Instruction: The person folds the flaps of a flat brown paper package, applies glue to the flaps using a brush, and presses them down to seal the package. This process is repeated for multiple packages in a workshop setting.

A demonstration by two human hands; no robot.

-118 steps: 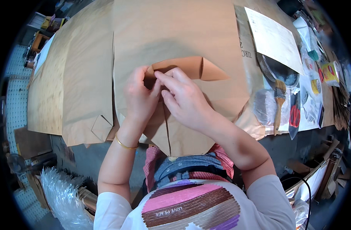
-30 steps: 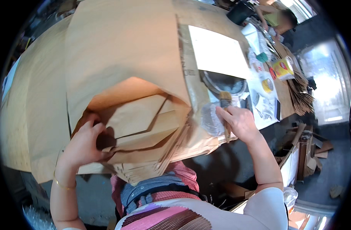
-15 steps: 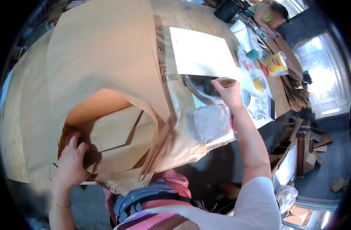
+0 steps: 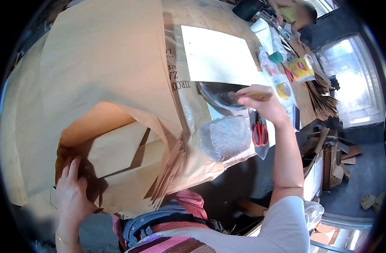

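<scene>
A large brown paper bag [image 4: 100, 63] lies at the left with its near end spread into a wide mouth, pale folded paper panels inside. My left hand [image 4: 72, 192] is at the left side of that mouth, fingers reaching in and holding the paper edge. Over to the right, my right hand [image 4: 264, 105] is closed round the wooden handle of a brush [image 4: 243, 96]. The brush's far end is blurred and sits over a round bowl [image 4: 210, 95], partly covered by a white sheet [image 4: 220, 55]. What the bowl contains is not clear.
Beside the bowl lie a plastic-wrapped block [image 4: 225, 137] and red-handled scissors [image 4: 260, 133]. Farther right are a yellow packet [image 4: 302, 69], a tape roll [image 4: 283, 90] and stacked brown paper [image 4: 321, 101]. A co-worker [image 4: 296, 14] is at the far right end of the table.
My right hand has moved slightly right and turned, bringing the brush handle into plain view and uncovering the scissors. My left hand stays at the bag's mouth. The whole view has shifted a little.
</scene>
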